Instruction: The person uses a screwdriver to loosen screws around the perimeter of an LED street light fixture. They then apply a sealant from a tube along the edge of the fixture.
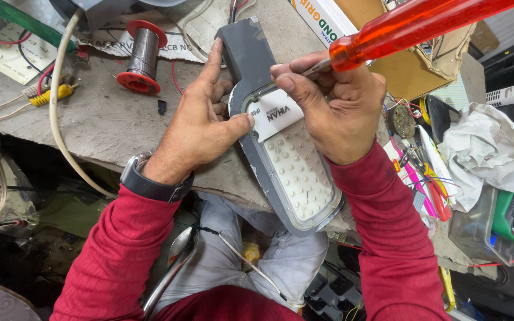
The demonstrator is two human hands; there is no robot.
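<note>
While both hands work at it: the grey lamp housing (281,148) lies across the front edge of the cardboard-covered bench (102,119), its rounded end jutting past that edge over the person's lap.
Left hand: the left hand (200,128) is laid flat against the housing's left side, thumb tip pressed on the white label (276,113); it steadies the housing and clasps nothing.
Right hand: the right hand (337,107) is clenched around a screwdriver (411,27) with a clear red-orange handle, whose shaft runs under the fingers down to the housing's upper part; the tip is hidden.
Housing look: narrow grey neck pointing to the back edge, a wider body with a pale panel of small round bumps in rows under a clear rim.
Label: white rectangle with dark lettering, set askew at the panel's upper end.
Packages: a brown cardboard box (411,65) with a white printed flap stands near the back right corner.
Spool: a red-flanged solder spool (141,56) lies toward the back left.
</note>
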